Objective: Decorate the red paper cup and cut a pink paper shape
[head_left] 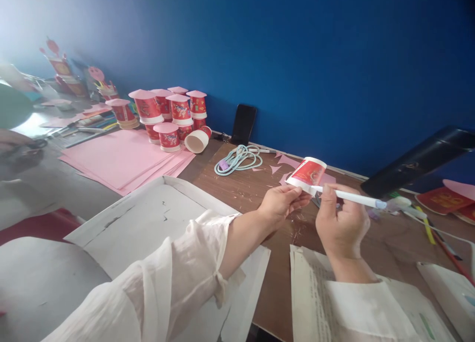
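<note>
My left hand [285, 203] is closed on the rim of a red paper cup [306, 175] with a white band and a printed pattern, which lies tilted above the table. In my right hand [343, 223] is a slim white pen-shaped tool [358, 198] with a bluish back end. Its tip reaches the white rim of the cup, close to my left fingers. Whether the tip is a nib or a blade is too small to tell. Pink paper scraps [287, 161] lie on the table behind the cup.
Red cups with pink paper tops [148, 104] are stacked at the left, beside pink paper sheets [118, 156]. A coiled cable [239, 159] and a phone [244, 124] are near the blue wall. A white box lid [148, 218] lies under my left arm; a black bottle [415, 161] lies right.
</note>
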A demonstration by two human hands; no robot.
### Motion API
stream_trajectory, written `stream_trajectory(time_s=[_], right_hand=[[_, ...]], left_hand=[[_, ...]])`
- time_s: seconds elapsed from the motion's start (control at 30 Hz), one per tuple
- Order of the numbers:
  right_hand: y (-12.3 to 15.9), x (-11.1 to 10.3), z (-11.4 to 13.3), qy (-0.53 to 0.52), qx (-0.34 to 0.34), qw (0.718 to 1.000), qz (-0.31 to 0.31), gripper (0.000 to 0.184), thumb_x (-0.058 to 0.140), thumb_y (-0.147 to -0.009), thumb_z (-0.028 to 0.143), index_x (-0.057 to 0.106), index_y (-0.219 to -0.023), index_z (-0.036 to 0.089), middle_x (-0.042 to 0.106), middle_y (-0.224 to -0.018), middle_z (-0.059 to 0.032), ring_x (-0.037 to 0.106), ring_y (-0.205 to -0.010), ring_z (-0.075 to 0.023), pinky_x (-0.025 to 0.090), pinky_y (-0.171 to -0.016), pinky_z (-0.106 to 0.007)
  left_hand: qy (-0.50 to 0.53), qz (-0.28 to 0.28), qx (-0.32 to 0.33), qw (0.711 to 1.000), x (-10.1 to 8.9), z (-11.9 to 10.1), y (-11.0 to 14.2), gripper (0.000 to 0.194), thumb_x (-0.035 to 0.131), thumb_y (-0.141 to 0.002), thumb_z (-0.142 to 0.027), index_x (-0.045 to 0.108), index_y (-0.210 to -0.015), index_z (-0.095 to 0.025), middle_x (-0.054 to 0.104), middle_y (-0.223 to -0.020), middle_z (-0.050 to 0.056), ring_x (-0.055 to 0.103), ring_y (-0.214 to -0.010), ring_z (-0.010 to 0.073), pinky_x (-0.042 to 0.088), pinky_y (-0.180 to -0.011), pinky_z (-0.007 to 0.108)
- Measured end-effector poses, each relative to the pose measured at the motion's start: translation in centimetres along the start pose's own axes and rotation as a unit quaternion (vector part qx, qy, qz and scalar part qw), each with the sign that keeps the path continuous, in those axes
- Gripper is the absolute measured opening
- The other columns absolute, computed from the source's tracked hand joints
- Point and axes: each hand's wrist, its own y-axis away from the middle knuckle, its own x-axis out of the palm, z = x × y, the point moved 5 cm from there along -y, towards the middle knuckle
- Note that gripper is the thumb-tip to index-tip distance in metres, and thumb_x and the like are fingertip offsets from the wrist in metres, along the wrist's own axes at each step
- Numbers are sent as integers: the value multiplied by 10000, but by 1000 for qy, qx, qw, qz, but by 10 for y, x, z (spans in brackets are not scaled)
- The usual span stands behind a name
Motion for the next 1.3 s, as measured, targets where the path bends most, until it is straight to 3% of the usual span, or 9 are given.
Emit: stream_trajectory(time_s=[0.27,0.53,0.7,0.97,1.3], right_hand=[[1,1,2,4,-32,999,0,289,533,-928,360,711,-873,139,726,-787,-121,667,-714,-223,482,-649,-315],[0,3,2,1,-25,1000,12,304,518,-929,383,693,-860,145,720,-784,-119,668,-722,-228,487,-670,-324],[2,-3,0,-26,8,999,-23,274,525,-938,364,688,-897,148,718,-809,-108,682,-790,-231,496,-721,-324],[2,-3,-1,-33,22,999,-26,307,502,-940,395,674,-886,147,698,-759,-97,661,-743,-224,486,-701,-332],[1,-1,-2,-16,18,1000,-8,294,521,-927,390,685,-892,149,719,-844,-120,664,-775,-228,483,-718,-335]], left_hand=[[-1,-8,-2,1000,-2,0,0,103,680,-828,-125,711,-744,-76,704,-753,85,672,-734,132,482,-1009,388],[0,-22,-6,1000,-2,0,1,134,640,-845,-100,702,-728,-78,693,-727,78,668,-727,128,488,-1010,382],[12,-22,-10,1000,2,-3,5,159,588,-868,-76,704,-759,-75,687,-750,80,671,-753,132,490,-1010,373],[12,-14,-16,1000,2,-2,4,114,626,-849,-85,701,-765,-69,688,-770,90,666,-740,133,482,-1014,381],[-4,-1,-10,1000,0,0,3,104,647,-843,-115,707,-769,-76,692,-775,88,676,-769,134,497,-982,345]])
